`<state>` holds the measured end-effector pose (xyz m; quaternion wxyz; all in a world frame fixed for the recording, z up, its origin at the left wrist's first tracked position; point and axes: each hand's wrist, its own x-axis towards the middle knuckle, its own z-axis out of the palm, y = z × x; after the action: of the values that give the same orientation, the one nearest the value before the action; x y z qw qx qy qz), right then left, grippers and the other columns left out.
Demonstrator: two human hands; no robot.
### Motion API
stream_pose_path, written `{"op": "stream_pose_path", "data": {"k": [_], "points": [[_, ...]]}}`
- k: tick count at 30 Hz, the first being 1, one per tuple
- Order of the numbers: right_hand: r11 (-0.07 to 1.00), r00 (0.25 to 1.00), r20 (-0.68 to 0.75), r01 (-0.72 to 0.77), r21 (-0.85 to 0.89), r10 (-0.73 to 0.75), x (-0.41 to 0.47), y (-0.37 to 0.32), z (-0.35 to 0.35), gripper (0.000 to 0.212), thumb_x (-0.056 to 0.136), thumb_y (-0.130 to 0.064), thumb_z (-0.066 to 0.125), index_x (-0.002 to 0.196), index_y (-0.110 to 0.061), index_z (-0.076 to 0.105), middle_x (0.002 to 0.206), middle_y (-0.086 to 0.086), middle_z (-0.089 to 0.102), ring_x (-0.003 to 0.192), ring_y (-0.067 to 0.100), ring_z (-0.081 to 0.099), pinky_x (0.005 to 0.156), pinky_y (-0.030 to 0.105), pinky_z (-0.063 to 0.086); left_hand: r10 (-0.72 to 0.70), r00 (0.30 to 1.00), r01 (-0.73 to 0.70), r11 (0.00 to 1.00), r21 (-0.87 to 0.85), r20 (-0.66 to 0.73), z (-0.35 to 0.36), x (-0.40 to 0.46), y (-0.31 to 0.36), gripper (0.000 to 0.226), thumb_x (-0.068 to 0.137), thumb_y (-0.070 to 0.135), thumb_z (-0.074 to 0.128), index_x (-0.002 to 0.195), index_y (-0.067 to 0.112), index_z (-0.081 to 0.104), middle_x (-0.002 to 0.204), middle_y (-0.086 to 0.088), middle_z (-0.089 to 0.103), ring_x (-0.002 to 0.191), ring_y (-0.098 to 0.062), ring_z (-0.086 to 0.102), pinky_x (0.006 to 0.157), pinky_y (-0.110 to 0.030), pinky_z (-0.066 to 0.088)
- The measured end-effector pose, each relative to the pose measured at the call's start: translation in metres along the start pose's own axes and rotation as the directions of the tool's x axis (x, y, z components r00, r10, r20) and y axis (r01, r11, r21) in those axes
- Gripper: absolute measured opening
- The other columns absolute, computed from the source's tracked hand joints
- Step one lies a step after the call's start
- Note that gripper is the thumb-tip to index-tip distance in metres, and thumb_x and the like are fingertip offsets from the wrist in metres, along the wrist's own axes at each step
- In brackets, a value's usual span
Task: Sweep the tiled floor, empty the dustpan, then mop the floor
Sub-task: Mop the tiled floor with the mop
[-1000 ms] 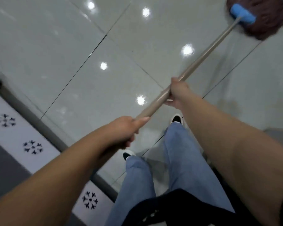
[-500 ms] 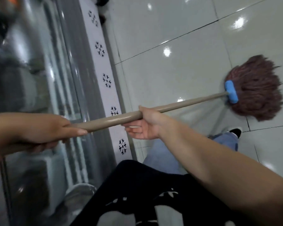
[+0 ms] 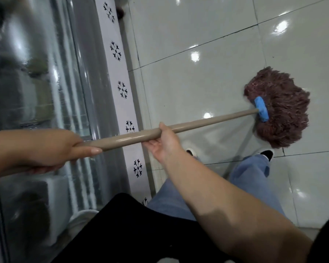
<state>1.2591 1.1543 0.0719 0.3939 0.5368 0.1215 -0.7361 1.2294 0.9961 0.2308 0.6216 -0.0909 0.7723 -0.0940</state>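
**Mopping stroke beside the glass-fronted cabinet**

While the mop head (image 3: 279, 109) lies spread flat on the tiled floor (image 3: 198, 35), both hands share the handle (image 3: 198, 121). The left hand (image 3: 51, 149) is closed fully round the near end, thumb laid along the shaft; judged to be the driving and steering grip. The right hand (image 3: 164, 143) sits farther down, palm up, fingers loosely curled under the shaft, only half closed; judged a guiding support that lets the pole slide. The blue clamp (image 3: 261, 109) joins the shaft to the strands.

Floor: pale glossy tiles, dark grout lines, ceiling lights reflected. Along its left edge runs a white strip with black snowflake marks (image 3: 122, 90), then glass (image 3: 46, 92). The mop head rests near the person's shoe (image 3: 267, 153), well apart from that edge.
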Motion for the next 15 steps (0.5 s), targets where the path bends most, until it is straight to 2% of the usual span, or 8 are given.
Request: {"op": "stream_pose_path", "data": {"k": [2,4,6,7,9,11,13,15], "points": [[0.997,0.996,-0.042,0.076,0.028,-0.075,-0.005,-0.044,-0.022,0.036,0.098,-0.022,0.047,0.129,-0.005,0.042,0.129,0.023,0.054,0.117,0.035,0.056,0.077,0.042,0.046,0.072,0.997,-0.072,0.997,0.001,0.027,-0.015,0.014,0.048,0.09,0.044,0.091,0.023,0.072,0.012,0.055,0.043,-0.001,0.057,0.04,-0.013,0.058,0.047,-0.018,0.048],[0.986,0.983,-0.089,0.164,0.043,-0.159,-0.008,-0.098,-0.057,0.026,0.098,-0.023,0.046,0.119,-0.007,0.045,0.122,0.023,0.059,0.11,0.034,0.059,0.077,0.041,0.046,0.147,0.989,-0.147,0.989,-0.009,0.021,-0.025,0.034,0.112,0.074,0.062,0.08,0.03,0.07,0.009,0.05,0.039,0.0,0.052,0.029,-0.012,0.048,0.033,-0.015,0.036],[0.966,0.961,-0.132,0.253,0.053,-0.245,-0.018,-0.154,-0.095,0.022,0.099,-0.025,0.044,0.114,-0.009,0.044,0.104,0.02,0.064,0.092,0.031,0.064,0.077,0.039,0.049,0.213,0.977,-0.213,0.977,-0.023,0.01,-0.032,0.053,0.183,0.065,0.079,0.071,0.037,0.07,0.008,0.048,0.042,-0.003,0.05,0.028,-0.015,0.045,0.031,-0.014,0.033],[0.955,0.947,-0.156,0.293,0.052,-0.282,-0.024,-0.183,-0.115,0.024,0.099,-0.026,0.044,0.115,-0.009,0.044,0.104,0.019,0.064,0.092,0.03,0.064,0.077,0.039,0.049,0.241,0.971,-0.24,0.97,-0.041,0.01,-0.036,0.06,0.219,0.061,0.083,0.067,0.039,0.07,0.007,0.047,0.04,-0.002,0.048,0.027,-0.015,0.043,0.031,-0.015,0.034],[0.933,0.92,-0.223,0.349,0.091,-0.323,-0.041,-0.239,-0.156,0.036,0.099,-0.03,0.044,0.127,-0.007,0.043,0.121,0.019,0.06,0.106,0.032,0.062,0.075,0.04,0.051,0.286,0.958,-0.285,0.954,-0.091,0.006,-0.043,0.065,0.296,0.058,0.086,0.062,0.042,0.07,0.007,0.047,0.035,0.0,0.044,0.024,-0.013,0.04,0.031,-0.015,0.035],[0.904,0.9,-0.258,0.398,0.158,-0.351,-0.064,-0.288,-0.19,0.047,0.099,-0.038,0.04,0.133,-0.007,0.038,0.121,0.02,0.06,0.105,0.031,0.063,0.067,0.037,0.052,0.324,0.946,-0.32,0.935,-0.149,-0.004,-0.048,0.064,0.37,0.057,0.087,0.06,0.044,0.071,0.006,0.048,0.041,-0.002,0.044,0.023,-0.012,0.038,0.032,-0.014,0.034],[0.865,0.893,-0.279,0.426,0.265,-0.354,-0.088,-0.327,-0.224,0.051,0.098,-0.046,0.035,0.119,0.0,0.04,0.097,0.02,0.062,0.082,0.028,0.064,0.058,0.035,0.052,0.352,0.936,-0.347,0.916,-0.202,-0.009,-0.047,0.055,0.443,0.055,0.089,0.057,0.045,0.071,0.006,0.046,0.049,-0.005,0.043,0.021,-0.011,0.035,0.031,-0.013,0.034],[0.816,0.878,-0.306,0.463,0.347,-0.368,-0.112,-0.36,-0.254,0.053,0.097,-0.049,0.033,0.092,0.003,0.04,0.08,0.017,0.057,0.065,0.024,0.06,0.048,0.032,0.053,0.374,0.927,-0.365,0.9,-0.237,-0.007,-0.045,0.045,0.51,0.053,0.092,0.054,0.044,0.071,0.006,0.044,0.053,-0.006,0.042,0.018,-0.01,0.033,0.03,-0.011,0.032]]}}
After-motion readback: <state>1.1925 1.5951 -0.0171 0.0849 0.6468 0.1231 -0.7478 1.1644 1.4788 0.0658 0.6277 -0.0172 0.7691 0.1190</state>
